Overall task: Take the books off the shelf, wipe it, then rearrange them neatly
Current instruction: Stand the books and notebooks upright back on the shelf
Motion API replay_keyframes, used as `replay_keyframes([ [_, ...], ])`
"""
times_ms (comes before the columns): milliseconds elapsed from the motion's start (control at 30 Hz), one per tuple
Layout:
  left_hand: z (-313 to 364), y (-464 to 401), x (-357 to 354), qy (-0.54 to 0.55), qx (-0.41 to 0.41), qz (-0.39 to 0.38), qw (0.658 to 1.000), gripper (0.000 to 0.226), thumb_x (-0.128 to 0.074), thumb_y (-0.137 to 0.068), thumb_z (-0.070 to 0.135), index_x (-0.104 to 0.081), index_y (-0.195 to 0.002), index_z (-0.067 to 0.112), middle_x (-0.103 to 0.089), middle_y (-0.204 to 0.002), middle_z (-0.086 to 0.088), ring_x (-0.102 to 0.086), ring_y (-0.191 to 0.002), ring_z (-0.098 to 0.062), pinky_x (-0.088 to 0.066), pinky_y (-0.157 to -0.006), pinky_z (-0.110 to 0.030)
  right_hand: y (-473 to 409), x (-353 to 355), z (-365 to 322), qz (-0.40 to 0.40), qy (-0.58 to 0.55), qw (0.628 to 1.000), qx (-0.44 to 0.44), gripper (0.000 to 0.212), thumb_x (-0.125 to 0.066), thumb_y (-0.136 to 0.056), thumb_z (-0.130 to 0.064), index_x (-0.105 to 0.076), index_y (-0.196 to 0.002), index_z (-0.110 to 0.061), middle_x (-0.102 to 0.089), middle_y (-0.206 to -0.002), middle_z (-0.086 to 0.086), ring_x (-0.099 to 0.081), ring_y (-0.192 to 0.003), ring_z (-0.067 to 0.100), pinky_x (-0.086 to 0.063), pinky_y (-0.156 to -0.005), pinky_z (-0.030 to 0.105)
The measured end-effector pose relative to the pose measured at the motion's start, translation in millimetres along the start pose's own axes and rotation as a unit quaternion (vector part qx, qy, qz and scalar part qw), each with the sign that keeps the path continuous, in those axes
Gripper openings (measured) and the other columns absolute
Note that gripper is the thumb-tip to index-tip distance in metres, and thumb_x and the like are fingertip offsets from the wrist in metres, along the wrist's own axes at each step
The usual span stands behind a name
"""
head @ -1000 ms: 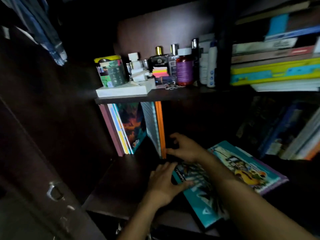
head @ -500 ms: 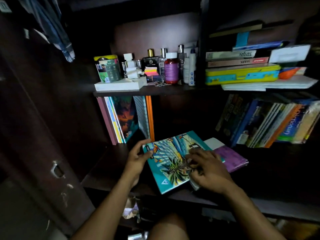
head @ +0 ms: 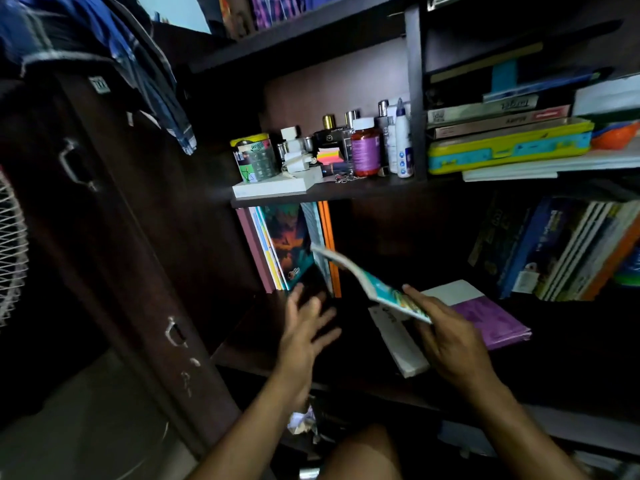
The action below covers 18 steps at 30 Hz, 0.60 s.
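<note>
We count two books flat at centre right; our right hand [head: 450, 344] now lifts the teal book [head: 372, 284], left hand [head: 304, 327] spread open.

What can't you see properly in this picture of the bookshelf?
- Head view: teal book in the right hand is motion-blurred, cover unreadable.
- White book is partly covered by that hand.
- Left hand is blurred.
- Leaning books are cut off by the right edge.
</note>
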<state>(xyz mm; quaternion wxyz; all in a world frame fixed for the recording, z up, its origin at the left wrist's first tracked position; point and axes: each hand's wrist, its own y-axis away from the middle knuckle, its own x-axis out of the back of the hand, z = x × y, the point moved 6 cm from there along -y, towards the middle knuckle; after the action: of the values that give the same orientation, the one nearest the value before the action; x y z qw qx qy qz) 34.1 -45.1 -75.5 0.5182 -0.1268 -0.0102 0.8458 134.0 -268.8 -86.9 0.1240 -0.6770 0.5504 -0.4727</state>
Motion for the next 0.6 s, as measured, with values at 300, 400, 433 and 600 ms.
replay_keyframes([
  [300, 32, 36, -27, -0.135, -0.1, 0.102, 0.98, 0.064, -0.072, -0.095, 0.02, -0.042, -0.147, 0.04, -0.065, -0.133, 0.016, -0.062, -0.12, 0.0, -0.049, -0.103, -0.026, -15, -76, -106, -0.11, -0.119, 0.983, 0.082, 0.077, -0.061, -0.095, -0.03, -0.023, -0.161, -0.025, -0.027, -0.165, -0.008, -0.026, -0.15, 0.002, -0.027, -0.119, 0.02],
  [400, 35, 19, 26, -0.238, -0.087, 0.201, 0.946, 0.045, -0.061, -0.101, 0.023, -0.05, -0.143, 0.033, -0.069, -0.124, 0.01, -0.066, -0.116, -0.013, -0.05, -0.101, -0.035, -27, -96, -114, -0.22, -0.09, 0.967, 0.089, 0.078, -0.053, -0.092, -0.053, -0.027, -0.16, -0.026, -0.027, -0.165, -0.01, -0.023, -0.15, 0.002, -0.025, -0.121, 0.022],
  [433, 34, 15, 44, -0.269, -0.088, 0.226, 0.932, 0.042, -0.059, -0.102, 0.024, -0.051, -0.142, 0.032, -0.069, -0.122, 0.009, -0.065, -0.116, -0.016, -0.05, -0.099, -0.035, -33, -97, -109, -0.24, -0.069, 0.964, 0.087, 0.073, -0.048, -0.089, -0.059, -0.039, -0.155, -0.027, -0.039, -0.159, -0.009, -0.034, -0.146, 0.004, -0.03, -0.118, 0.023],
  [600, 27, 1, 90, -0.335, -0.11, 0.247, 0.902, 0.038, -0.058, -0.103, 0.032, -0.045, -0.132, 0.052, -0.067, -0.108, 0.034, -0.064, -0.105, 0.006, -0.047, -0.087, -0.026, -64, -92, -42, -0.286, 0.066, 0.955, 0.043, 0.04, -0.055, -0.096, -0.051, -0.059, -0.13, -0.031, -0.061, -0.127, -0.009, -0.058, -0.119, 0.013, -0.048, -0.096, 0.028],
])
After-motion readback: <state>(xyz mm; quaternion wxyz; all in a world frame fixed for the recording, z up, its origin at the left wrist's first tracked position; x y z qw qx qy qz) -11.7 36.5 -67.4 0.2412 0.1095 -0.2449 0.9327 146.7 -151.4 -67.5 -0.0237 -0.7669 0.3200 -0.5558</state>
